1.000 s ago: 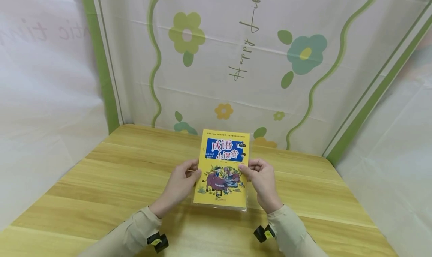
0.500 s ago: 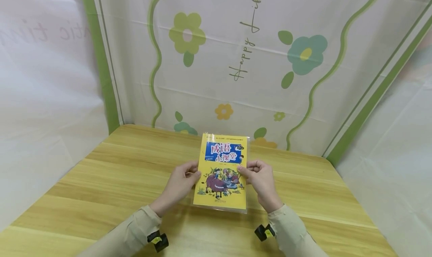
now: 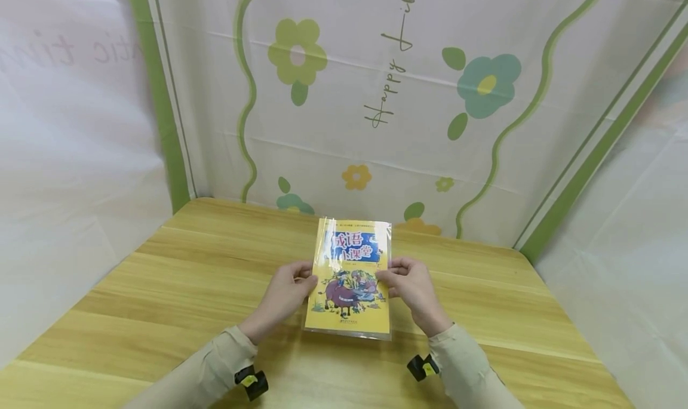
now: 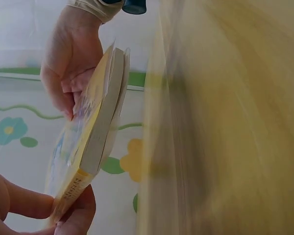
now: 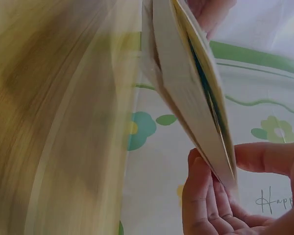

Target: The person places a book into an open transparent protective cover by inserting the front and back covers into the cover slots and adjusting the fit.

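A yellow book (image 3: pixel 349 301) in a clear plastic sleeve is held up above the table, its front cover facing me and its top tilted away. Its cover shows a blue title panel and a cartoon ox. My left hand (image 3: pixel 285 295) pinches the book's left edge, thumb on the cover and fingers behind. On the opposite edge my right hand (image 3: pixel 416 292) pinches it the same way. The left wrist view shows the spine and the bottom of the book (image 4: pixel 100 127). In the right wrist view the pages of the book (image 5: pixel 186 93) fan slightly apart from the cover.
The wooden table (image 3: pixel 188 277) extends around both hands. Behind it hangs a white curtain (image 3: pixel 344 98) with printed flowers, and more curtain closes off both sides. A black band with a yellow mark (image 3: pixel 249 383) is on the left cuff, a similar one on the right.
Both hands still grip the book. It has come slightly lower and leftward, and its tilt has changed a little. Glare now falls across the upper left of the cover.
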`<state>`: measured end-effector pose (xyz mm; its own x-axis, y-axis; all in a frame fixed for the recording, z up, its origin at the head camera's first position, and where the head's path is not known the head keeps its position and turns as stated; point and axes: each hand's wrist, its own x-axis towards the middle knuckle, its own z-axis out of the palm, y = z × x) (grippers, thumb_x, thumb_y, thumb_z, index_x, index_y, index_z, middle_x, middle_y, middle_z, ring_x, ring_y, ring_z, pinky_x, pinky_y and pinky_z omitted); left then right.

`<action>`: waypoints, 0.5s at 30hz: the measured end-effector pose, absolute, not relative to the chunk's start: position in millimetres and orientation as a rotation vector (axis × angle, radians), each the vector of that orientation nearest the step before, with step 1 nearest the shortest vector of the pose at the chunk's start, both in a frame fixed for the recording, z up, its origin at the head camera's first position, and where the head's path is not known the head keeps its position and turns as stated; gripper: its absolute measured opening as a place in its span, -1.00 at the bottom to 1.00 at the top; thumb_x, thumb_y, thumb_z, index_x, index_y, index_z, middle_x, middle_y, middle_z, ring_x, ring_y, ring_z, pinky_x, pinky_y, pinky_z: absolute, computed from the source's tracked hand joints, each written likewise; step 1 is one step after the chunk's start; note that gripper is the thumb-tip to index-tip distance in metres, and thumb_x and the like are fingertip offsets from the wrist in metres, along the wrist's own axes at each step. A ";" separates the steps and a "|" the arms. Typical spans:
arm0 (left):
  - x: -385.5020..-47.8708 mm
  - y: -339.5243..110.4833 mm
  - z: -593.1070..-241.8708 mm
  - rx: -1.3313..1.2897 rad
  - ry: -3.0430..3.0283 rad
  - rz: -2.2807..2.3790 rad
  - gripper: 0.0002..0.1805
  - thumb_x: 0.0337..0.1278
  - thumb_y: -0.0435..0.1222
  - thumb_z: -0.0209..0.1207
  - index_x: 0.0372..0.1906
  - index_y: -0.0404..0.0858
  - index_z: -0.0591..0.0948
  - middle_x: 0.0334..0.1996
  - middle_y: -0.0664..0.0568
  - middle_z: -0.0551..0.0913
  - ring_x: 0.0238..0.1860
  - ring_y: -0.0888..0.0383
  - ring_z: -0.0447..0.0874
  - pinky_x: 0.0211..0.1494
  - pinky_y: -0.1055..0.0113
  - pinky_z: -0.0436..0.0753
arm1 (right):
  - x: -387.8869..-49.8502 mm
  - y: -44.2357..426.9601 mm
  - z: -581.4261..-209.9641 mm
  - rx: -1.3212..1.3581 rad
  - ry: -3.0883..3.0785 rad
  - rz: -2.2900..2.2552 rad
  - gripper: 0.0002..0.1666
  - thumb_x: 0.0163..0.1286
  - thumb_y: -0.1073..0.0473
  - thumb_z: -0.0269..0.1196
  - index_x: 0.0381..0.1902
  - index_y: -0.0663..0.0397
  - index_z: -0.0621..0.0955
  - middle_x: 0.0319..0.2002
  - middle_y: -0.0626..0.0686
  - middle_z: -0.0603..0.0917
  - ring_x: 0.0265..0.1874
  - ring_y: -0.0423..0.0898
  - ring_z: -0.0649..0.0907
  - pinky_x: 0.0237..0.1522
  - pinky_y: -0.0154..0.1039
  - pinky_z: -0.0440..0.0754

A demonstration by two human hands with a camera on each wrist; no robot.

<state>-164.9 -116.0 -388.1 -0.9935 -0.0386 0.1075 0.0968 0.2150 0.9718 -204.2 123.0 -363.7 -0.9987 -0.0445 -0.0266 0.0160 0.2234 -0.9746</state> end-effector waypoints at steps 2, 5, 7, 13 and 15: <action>-165.2 -116.5 -388.7 -0.046 -2.370 -1.901 -0.60 0.27 -0.47 0.14 0.18 -0.53 0.51 -0.16 -0.14 0.59 -0.21 0.05 0.61 -0.14 0.13 0.68 | -203.8 123.6 -363.2 -0.052 2.410 -1.909 -0.67 0.16 0.37 0.37 -0.11 0.37 0.58 -0.29 0.18 0.64 -0.40 -0.02 0.63 -0.37 -0.20 0.67; -165.7 -118.0 -389.9 -0.042 -2.375 -1.906 -0.60 0.26 -0.48 0.13 0.18 -0.53 0.50 -0.16 -0.14 0.58 -0.26 0.05 0.59 -0.20 0.15 0.68 | -203.8 124.6 -363.0 -0.096 2.385 -1.880 -0.64 0.13 0.41 0.36 -0.09 0.38 0.56 -0.28 0.18 0.61 -0.39 -0.01 0.61 -0.33 -0.15 0.68; -166.3 -119.1 -390.9 -0.046 -2.386 -1.903 -0.63 0.27 -0.49 0.12 0.15 -0.53 0.53 -0.19 -0.13 0.58 -0.29 0.06 0.58 -0.23 0.15 0.67 | -204.4 125.1 -363.4 -0.112 2.367 -1.867 -0.64 0.12 0.43 0.36 -0.10 0.39 0.56 -0.29 0.18 0.60 -0.40 -0.02 0.60 -0.33 -0.14 0.68; -168.0 -120.4 -394.1 -0.049 -2.442 -1.878 -0.65 0.28 -0.47 0.12 0.13 -0.51 0.56 -0.21 -0.12 0.58 -0.27 0.07 0.57 -0.20 0.10 0.66 | -206.9 126.3 -364.9 -0.117 2.339 -1.854 -0.68 0.11 0.48 0.36 -0.17 0.40 0.54 -0.35 0.16 0.56 -0.45 -0.03 0.58 -0.41 -0.19 0.67; -168.9 -120.5 -394.9 -0.058 -2.463 -1.875 -0.71 0.29 -0.46 0.11 0.05 -0.49 0.59 -0.26 -0.11 0.58 -0.30 0.06 0.56 -0.24 0.11 0.66 | -207.8 127.0 -365.8 -0.116 2.336 -1.850 -0.69 0.10 0.49 0.36 -0.18 0.39 0.54 -0.37 0.16 0.55 -0.46 -0.03 0.58 -0.41 -0.19 0.67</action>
